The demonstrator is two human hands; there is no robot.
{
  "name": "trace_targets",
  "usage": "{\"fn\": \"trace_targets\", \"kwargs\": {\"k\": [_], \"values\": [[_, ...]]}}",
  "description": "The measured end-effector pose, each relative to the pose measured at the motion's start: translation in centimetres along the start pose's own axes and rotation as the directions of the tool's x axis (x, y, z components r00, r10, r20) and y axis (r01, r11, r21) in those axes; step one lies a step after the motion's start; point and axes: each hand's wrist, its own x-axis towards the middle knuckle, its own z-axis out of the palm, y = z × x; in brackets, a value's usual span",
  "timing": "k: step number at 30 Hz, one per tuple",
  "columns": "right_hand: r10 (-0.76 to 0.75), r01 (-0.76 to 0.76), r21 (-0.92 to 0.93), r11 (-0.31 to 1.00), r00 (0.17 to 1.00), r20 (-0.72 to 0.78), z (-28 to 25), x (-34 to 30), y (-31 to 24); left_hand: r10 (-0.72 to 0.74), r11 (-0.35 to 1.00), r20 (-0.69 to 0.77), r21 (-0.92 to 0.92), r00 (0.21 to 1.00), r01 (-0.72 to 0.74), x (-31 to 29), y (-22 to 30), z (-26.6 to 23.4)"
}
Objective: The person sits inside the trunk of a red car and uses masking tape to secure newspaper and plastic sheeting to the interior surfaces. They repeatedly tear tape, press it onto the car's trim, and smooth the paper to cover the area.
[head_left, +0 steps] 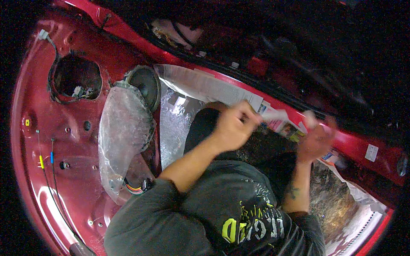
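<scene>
My left hand (237,126) is closed in front of my body, over the car's door opening. From its fingers a blurred white strip (275,115) sticks out to the right; its material cannot be made out. Motion smears my right hand (316,140), which is raised to the right of it. Against its fingertips shows a small white piece (309,119), too blurred to name. Beyond both hands, printed paper sheets (241,93) lie along the red door sill (294,112), some plain text, some coloured.
A red car door (81,128) stands at the left, bearing a black speaker (144,87), a cloudy plastic sheet (124,132), a round hole (77,77) and two cables (48,181). More paper (361,230) lies low at the right. The car's interior (294,55) is dark.
</scene>
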Motion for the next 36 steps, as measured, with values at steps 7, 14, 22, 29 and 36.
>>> {"fn": "trace_targets", "kwargs": {"k": [7,14,22,29,36], "values": [[-0.133,-0.100,0.397,0.912,0.844,0.519,2.5,-0.2,-6.5,-0.316,0.941,0.096,0.163,0.944,0.298,2.8,-5.7,-14.5],[-0.354,-0.253,0.417,0.873,0.261,0.898,15.2,-1.9,-13.9,-0.285,0.958,0.132,0.078,0.949,0.276,2.0,-6.6,-15.1],[-0.423,0.300,0.313,0.901,0.457,0.782,23.4,-4.9,-18.7,-0.240,0.931,-0.349,0.183,0.906,0.317,2.5,-15.4,-17.1],[-0.389,0.537,0.133,0.833,0.398,0.831,30.4,-6.8,-23.9,0.045,0.842,-0.622,0.445,0.782,0.306,3.5,-26.3,-17.0],[-0.497,0.685,0.155,0.711,0.334,0.801,36.2,-8.1,-28.5,0.045,0.905,-0.733,0.317,0.678,0.283,5.6,-34.2,-19.6]]}}
